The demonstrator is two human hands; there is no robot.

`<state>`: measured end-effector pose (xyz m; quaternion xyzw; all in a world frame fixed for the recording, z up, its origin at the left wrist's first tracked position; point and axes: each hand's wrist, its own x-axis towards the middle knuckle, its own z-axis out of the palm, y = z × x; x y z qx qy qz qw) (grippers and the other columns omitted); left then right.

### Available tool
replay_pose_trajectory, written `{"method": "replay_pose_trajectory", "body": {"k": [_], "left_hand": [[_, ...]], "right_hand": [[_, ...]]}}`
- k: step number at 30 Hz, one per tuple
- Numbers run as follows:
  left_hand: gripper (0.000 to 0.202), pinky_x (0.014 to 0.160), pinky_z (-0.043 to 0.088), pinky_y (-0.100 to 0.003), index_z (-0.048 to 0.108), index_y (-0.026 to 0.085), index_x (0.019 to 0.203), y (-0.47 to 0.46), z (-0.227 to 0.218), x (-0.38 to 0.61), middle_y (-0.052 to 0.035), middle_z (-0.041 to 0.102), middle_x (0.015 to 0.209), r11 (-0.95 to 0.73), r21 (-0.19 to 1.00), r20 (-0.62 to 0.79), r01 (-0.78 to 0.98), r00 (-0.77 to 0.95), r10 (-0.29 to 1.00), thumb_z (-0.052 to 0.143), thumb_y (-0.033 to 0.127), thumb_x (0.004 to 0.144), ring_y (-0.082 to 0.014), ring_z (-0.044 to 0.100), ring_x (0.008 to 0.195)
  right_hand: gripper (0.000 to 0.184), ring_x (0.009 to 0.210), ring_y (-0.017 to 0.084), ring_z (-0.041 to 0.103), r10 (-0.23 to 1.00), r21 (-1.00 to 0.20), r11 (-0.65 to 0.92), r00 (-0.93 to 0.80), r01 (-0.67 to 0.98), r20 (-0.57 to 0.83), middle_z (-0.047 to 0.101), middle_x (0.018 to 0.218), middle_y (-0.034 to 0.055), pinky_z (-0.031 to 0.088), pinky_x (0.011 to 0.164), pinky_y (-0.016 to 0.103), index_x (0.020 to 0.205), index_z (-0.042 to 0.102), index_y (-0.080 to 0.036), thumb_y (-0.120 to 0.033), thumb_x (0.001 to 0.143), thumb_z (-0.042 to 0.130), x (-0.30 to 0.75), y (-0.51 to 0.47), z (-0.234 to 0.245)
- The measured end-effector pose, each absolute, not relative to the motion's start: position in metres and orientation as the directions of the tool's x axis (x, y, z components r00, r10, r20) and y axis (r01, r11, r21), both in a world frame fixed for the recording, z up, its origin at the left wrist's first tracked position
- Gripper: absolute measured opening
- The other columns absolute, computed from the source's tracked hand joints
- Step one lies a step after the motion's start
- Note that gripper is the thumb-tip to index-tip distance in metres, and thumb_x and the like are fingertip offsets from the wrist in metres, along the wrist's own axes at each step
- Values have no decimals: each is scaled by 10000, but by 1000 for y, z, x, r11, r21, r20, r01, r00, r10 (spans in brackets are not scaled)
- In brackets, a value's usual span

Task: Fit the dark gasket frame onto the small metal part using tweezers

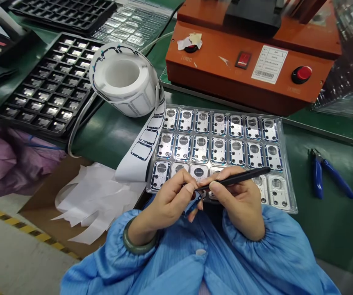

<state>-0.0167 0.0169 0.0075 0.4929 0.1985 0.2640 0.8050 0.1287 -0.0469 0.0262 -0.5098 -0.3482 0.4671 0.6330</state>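
Note:
My left hand [171, 200] is closed around a small metal part with a blue rim [193, 203], held just in front of my chest. My right hand [240, 198] grips black tweezers [240, 177], their tip touching that part. Both hands hover over the near edge of a clear tray [282, 164] that holds rows of similar silver parts with blue frames. A white roll of blue-outlined stickers [124, 80] stands left of the tray, its strip [142, 147] trailing down to the table edge. A green bangle [136, 246] circles my left wrist.
An orange machine [225, 78] with a red button [302, 73] stands behind the tray. Black compartment trays [50, 90] lie to the left. Blue pliers [324, 172] rest on the green mat at right. Peeled white backing paper [93, 200] hangs off the table's edge.

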Motion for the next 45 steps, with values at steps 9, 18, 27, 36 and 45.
{"method": "replay_pose_trajectory", "body": {"k": [9, 18, 27, 36, 45], "left_hand": [[204, 437, 382, -169, 419, 182, 837, 18, 6, -17, 26, 604, 648, 391, 889, -47, -238, 803, 594, 423, 336, 970, -47, 498, 404], [200, 512, 419, -226, 472, 174, 893, 22, 8, -21, -19, 638, 743, 468, 856, -94, -221, 823, 561, 412, 353, 957, -101, 567, 515], [145, 524, 427, -224, 424, 189, 915, 22, 8, -21, 3, 609, 739, 447, 870, -81, -207, 836, 543, 500, 312, 930, -81, 543, 515], [119, 516, 432, -209, 412, 203, 923, 20, 6, -20, 21, 583, 722, 403, 897, -84, -182, 824, 560, 488, 293, 941, -70, 530, 508], [131, 493, 416, -197, 413, 199, 907, 19, 8, -20, 27, 569, 688, 397, 901, -92, -177, 815, 573, 495, 297, 936, -69, 519, 494]], "right_hand": [[116, 813, 107, 724, 976, -917, 17, 205, -398, -71, 763, 852, -34, 581, 746, 200, 908, 599, -263, -170, 862, 653, 133, -49, 23], [140, 810, 119, 729, 958, -933, 29, 277, -358, -76, 766, 878, -25, 598, 720, 203, 915, 601, -260, -163, 844, 674, 131, -48, 21], [148, 780, 111, 726, 945, -948, 3, 311, -317, -101, 763, 869, -33, 588, 691, 190, 904, 588, -261, -179, 834, 688, 131, -49, 23], [149, 782, 120, 725, 941, -954, 30, 331, -297, -74, 760, 853, -25, 579, 624, 176, 899, 587, -251, -168, 829, 688, 129, -47, 23], [155, 802, 127, 723, 934, -961, 30, 350, -273, -71, 759, 874, -26, 595, 694, 219, 903, 596, -260, -171, 822, 694, 129, -48, 22]]}}
